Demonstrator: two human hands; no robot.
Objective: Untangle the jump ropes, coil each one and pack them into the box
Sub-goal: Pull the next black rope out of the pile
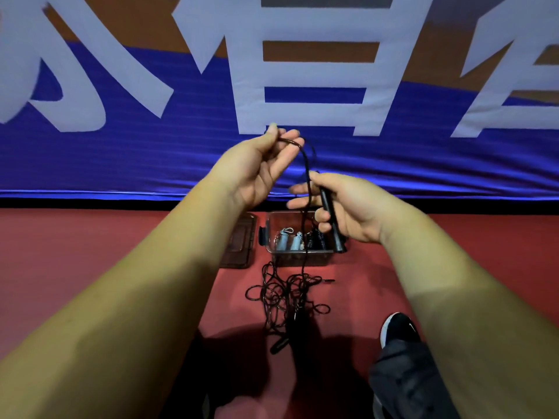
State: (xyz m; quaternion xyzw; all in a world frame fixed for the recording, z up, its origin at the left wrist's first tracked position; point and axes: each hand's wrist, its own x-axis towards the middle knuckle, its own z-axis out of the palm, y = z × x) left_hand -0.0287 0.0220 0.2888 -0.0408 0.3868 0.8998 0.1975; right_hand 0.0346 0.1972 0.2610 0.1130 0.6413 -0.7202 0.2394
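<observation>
As rope [306,164] dangles (tangled), hands [260,167] [341,204] hold

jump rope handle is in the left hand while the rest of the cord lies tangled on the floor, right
No: the head view shows the jump rope handle in the right hand. The rest of the cord does lie tangled on the floor.

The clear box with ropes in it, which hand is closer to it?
Right. The right hand, gripping a black handle, hangs just above the clear box. The left hand is higher and further left, holding the cord.
</observation>
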